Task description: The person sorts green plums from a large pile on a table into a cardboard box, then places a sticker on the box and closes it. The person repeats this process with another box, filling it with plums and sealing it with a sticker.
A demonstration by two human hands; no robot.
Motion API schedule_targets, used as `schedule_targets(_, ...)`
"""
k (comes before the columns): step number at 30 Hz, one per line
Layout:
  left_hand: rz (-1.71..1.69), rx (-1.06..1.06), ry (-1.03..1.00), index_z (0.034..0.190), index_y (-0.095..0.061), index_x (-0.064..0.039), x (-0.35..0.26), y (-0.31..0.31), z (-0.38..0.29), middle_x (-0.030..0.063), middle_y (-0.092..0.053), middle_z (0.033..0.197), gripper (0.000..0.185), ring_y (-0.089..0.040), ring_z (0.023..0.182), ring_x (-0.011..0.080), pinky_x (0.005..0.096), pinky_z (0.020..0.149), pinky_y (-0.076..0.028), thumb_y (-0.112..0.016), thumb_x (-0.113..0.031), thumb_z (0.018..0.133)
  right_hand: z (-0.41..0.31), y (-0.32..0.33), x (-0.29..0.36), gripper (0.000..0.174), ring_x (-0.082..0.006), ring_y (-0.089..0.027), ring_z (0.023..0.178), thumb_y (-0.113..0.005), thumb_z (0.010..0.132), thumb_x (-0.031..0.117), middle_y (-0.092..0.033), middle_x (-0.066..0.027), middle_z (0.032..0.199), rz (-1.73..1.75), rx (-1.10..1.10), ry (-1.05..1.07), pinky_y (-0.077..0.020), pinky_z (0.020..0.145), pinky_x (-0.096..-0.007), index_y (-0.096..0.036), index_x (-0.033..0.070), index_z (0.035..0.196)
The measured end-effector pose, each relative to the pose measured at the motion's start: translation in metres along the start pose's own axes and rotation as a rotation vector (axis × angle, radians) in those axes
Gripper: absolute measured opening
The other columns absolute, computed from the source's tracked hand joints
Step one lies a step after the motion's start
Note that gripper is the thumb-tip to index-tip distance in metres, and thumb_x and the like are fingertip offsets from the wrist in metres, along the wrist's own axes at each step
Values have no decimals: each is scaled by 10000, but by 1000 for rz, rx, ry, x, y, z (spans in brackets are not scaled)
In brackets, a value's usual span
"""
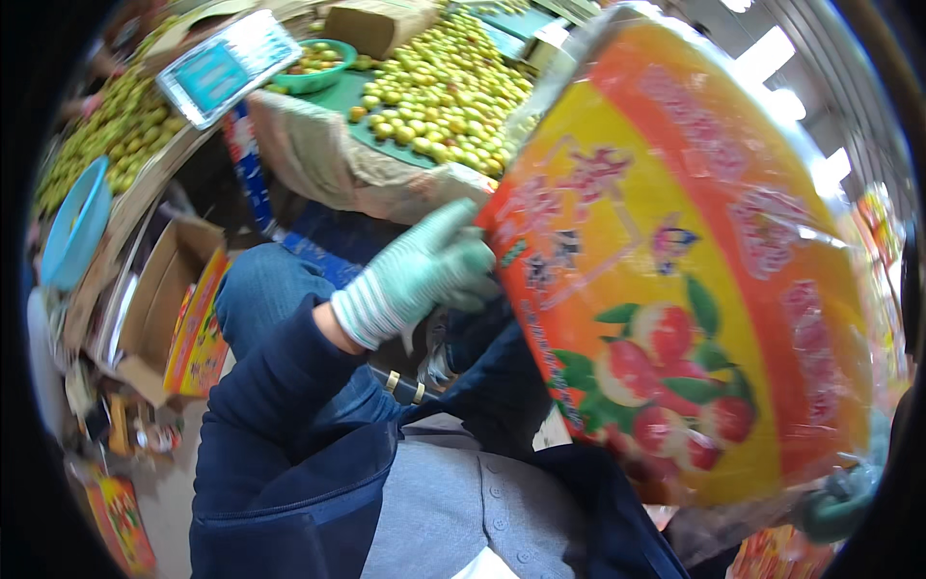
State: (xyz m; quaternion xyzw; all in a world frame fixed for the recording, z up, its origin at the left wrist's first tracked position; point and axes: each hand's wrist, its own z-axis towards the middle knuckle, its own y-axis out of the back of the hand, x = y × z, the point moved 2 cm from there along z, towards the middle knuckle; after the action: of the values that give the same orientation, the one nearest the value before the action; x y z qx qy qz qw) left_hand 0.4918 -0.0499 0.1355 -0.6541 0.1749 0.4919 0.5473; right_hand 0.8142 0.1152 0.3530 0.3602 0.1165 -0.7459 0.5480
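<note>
A large orange and yellow printed fruit carton (673,268) with clear plastic film over it stands tilted before me on the right. My left hand (423,271), in a pale green knitted glove, is at the carton's left edge; whether its fingers grip that edge cannot be told. My right hand (843,499), gloved in green, holds the lower right corner with bunched clear plastic. Beyond the carton, many green and reddish jujube-like fruits (441,87) lie on a green surface.
A green plastic basin (318,69) of fruit and a digital scale (228,69) stand on the bench. At left are a blue basin (76,224), an open cardboard box (170,289) and more fruit (137,137). Another printed carton (119,517) lies on the floor. Parts of another person show at upper left.
</note>
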Motion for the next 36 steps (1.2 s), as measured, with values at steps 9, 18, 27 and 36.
schedule_targets(9, -316, -783, 42, 1328, -442, -27, -3, 115, -130, 126, -548, 1195, 891, -625, 892, 363, 530, 793, -523, -527, -752, 817, 40, -129, 99, 518, -234, -433, 590, -460, 918, 544, -401, -41, 637, 921, -332, 15, -342, 532, -392, -465, 73, 703)
schedule_targets(18, -289, -925, 87, 1409, -457, -133, -17, 191, -197, 148, -480, 1416, 843, -480, 1267, 352, 595, 1028, -387, -311, -777, 886, 31, -238, 167, 455, -167, -428, 489, -703, 810, 398, -429, -10, 543, 1445, -358, 283, -299, 438, -278, -491, 81, 563)
schedule_targets(27, -209, -960, 404, 1347, -510, -115, -27, 314, -150, 107, -599, 1298, 601, -603, 1142, 267, 445, 987, -478, -377, -569, 976, -44, -360, 268, 345, -169, -479, 508, -719, 771, 301, -447, -5, 536, 1533, -318, 276, -351, 448, -295, -531, 112, 553)
schedule_targets(36, 1528, -636, -141, 937, -672, -49, -67, 288, -5, 111, -639, 949, 121, -624, 868, 266, 323, 803, -497, -637, -36, 822, -88, -423, 311, 462, -360, -660, 784, -528, 895, 449, -687, -140, 851, 1847, 1290, 733, -539, 727, -437, -717, 37, 801)
